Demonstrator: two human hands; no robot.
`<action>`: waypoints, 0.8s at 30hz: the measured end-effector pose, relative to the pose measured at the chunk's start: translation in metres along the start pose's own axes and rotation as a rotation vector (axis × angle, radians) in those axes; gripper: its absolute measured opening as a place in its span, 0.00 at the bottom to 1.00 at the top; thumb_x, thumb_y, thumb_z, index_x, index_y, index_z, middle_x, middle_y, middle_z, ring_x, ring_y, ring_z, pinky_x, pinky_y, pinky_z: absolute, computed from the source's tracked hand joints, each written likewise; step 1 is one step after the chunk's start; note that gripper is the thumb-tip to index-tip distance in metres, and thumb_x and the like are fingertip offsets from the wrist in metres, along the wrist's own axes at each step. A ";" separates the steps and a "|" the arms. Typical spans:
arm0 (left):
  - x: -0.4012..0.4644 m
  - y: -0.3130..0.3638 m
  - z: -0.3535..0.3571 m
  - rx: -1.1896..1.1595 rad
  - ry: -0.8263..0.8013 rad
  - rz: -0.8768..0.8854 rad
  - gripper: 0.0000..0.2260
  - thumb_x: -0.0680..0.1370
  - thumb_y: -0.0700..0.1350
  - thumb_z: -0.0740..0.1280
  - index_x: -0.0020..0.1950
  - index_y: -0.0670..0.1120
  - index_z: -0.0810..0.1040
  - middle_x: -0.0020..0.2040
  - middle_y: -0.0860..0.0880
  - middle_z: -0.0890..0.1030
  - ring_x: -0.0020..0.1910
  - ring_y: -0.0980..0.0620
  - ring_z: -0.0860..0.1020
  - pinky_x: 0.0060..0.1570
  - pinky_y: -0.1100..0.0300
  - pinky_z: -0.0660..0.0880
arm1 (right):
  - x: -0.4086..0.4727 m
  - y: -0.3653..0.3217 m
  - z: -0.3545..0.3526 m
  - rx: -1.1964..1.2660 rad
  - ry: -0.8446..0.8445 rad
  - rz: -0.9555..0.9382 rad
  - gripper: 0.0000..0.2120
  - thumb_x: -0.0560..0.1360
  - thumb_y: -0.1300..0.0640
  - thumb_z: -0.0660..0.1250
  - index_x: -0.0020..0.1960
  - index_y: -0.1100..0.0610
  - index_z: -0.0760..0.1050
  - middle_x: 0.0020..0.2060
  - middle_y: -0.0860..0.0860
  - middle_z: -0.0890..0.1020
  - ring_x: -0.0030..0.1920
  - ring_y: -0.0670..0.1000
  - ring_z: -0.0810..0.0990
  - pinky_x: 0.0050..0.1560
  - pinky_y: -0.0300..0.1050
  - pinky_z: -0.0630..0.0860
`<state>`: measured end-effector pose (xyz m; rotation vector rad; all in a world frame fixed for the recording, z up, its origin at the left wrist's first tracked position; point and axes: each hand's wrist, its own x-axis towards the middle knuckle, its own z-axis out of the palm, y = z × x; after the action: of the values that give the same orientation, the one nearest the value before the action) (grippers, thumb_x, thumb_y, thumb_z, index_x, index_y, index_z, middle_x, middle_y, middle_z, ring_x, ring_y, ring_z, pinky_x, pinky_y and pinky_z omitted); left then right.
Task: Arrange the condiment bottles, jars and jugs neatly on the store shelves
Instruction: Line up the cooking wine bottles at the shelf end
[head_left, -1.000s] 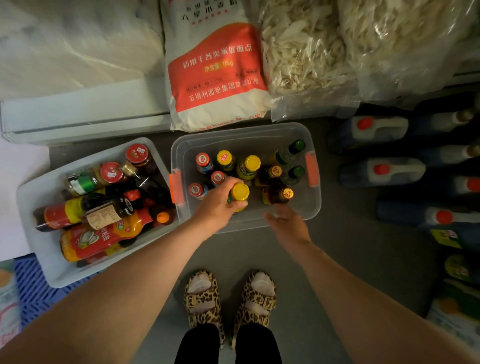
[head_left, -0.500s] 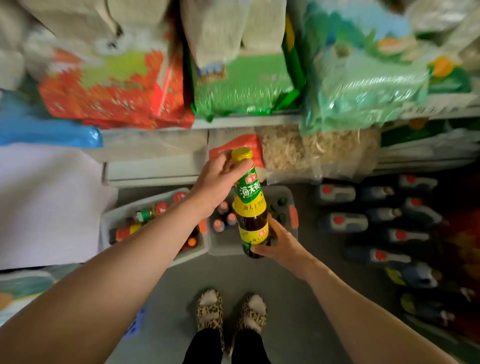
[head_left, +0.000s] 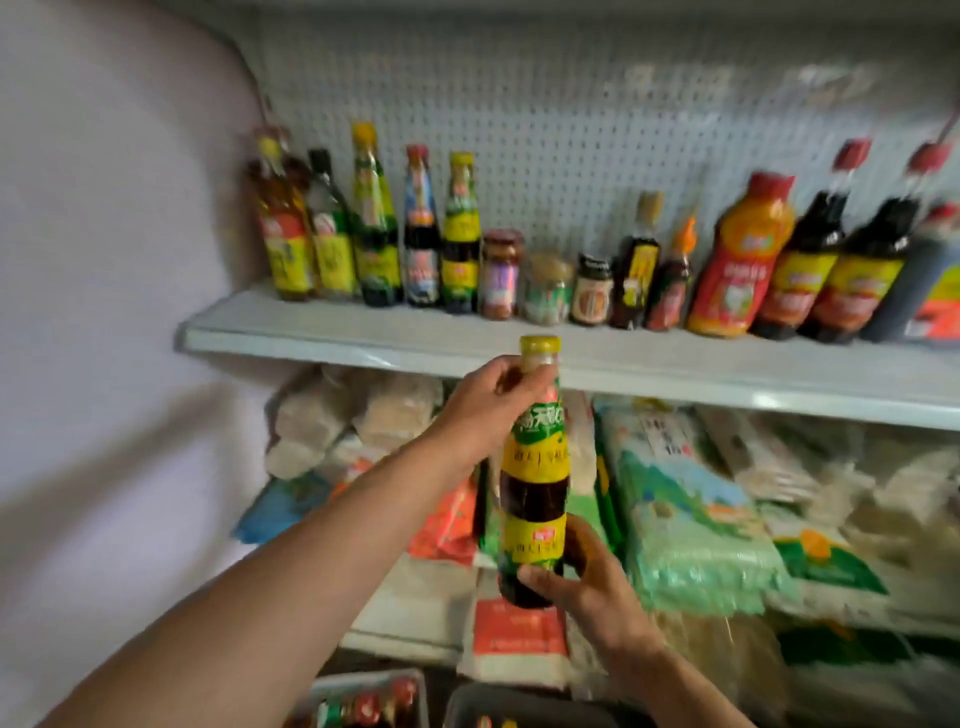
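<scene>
A dark sauce bottle (head_left: 535, 483) with a yellow cap and a yellow-green label is upright in front of me, just below the white shelf (head_left: 675, 371). My left hand (head_left: 488, 410) grips its neck from the left. My right hand (head_left: 587, 577) grips its base from the right and underneath. On the shelf stands a row of condiment bottles (head_left: 371, 218) and small jars (head_left: 501, 275), running from the left end to large red-capped bottles (head_left: 810, 260) at the right.
A perforated white back panel (head_left: 519, 114) closes the shelf behind the row. Bags of noodles and flour (head_left: 691, 525) fill the shelf below. Two plastic bins (head_left: 363, 699) holding bottles show at the bottom edge. A pale wall (head_left: 104, 312) is at the left.
Both hands have lifted the yellow-capped bottle out of the bin on the floor up to shelf height. The view has tilted up from the floor to the condiment shelf.
</scene>
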<state>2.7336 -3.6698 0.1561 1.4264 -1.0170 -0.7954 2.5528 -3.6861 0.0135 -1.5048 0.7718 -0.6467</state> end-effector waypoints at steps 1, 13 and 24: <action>-0.001 0.011 -0.011 0.043 -0.005 0.011 0.18 0.74 0.58 0.72 0.60 0.53 0.78 0.58 0.52 0.83 0.57 0.53 0.81 0.54 0.55 0.77 | 0.007 -0.017 0.009 0.024 0.013 -0.033 0.30 0.63 0.55 0.80 0.63 0.55 0.76 0.52 0.55 0.85 0.56 0.57 0.83 0.57 0.55 0.80; 0.012 0.022 -0.153 0.288 0.092 0.032 0.38 0.63 0.61 0.76 0.71 0.64 0.65 0.51 0.54 0.84 0.52 0.52 0.83 0.58 0.45 0.78 | 0.116 -0.125 0.132 0.086 0.050 -0.235 0.27 0.68 0.58 0.81 0.63 0.51 0.74 0.52 0.51 0.85 0.54 0.52 0.84 0.53 0.57 0.82; 0.096 0.017 -0.260 0.271 0.114 0.075 0.37 0.71 0.53 0.77 0.76 0.61 0.62 0.65 0.55 0.78 0.62 0.49 0.78 0.64 0.44 0.74 | 0.227 -0.161 0.223 -0.032 0.158 -0.243 0.27 0.67 0.58 0.82 0.61 0.49 0.73 0.49 0.46 0.86 0.51 0.47 0.84 0.52 0.50 0.83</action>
<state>3.0052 -3.6530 0.2109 1.6328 -1.1142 -0.5295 2.8817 -3.7240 0.1451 -1.6047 0.7260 -0.9480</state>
